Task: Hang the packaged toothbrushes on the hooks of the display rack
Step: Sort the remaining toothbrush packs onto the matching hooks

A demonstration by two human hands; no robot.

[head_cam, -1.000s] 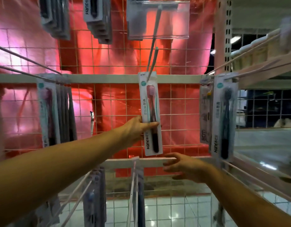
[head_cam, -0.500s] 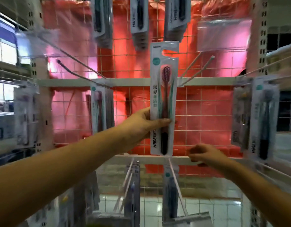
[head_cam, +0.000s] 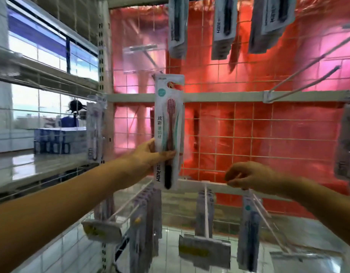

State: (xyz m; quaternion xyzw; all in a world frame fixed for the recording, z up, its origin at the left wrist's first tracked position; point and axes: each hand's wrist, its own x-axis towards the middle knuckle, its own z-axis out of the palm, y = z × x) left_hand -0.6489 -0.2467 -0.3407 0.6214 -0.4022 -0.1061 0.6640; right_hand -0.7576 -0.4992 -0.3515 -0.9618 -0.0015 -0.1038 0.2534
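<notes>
A long white card-and-plastic toothbrush pack with a pink-headed brush was held upright by the left hand, the fingers clamped across its lower middle, thumb behind. This grip left the notched hang hole at the top free, presumably for threading. The pack was raised before the red-backed wire-grid display rack, level with the white crossbar. A clear-tagged hook stood just above and behind it; whether the hole had met the hook tip could not be told. The right hand hovered apart, its fingers loosely curled, holding nothing visible, above lower hooks of hung packs.
</notes>
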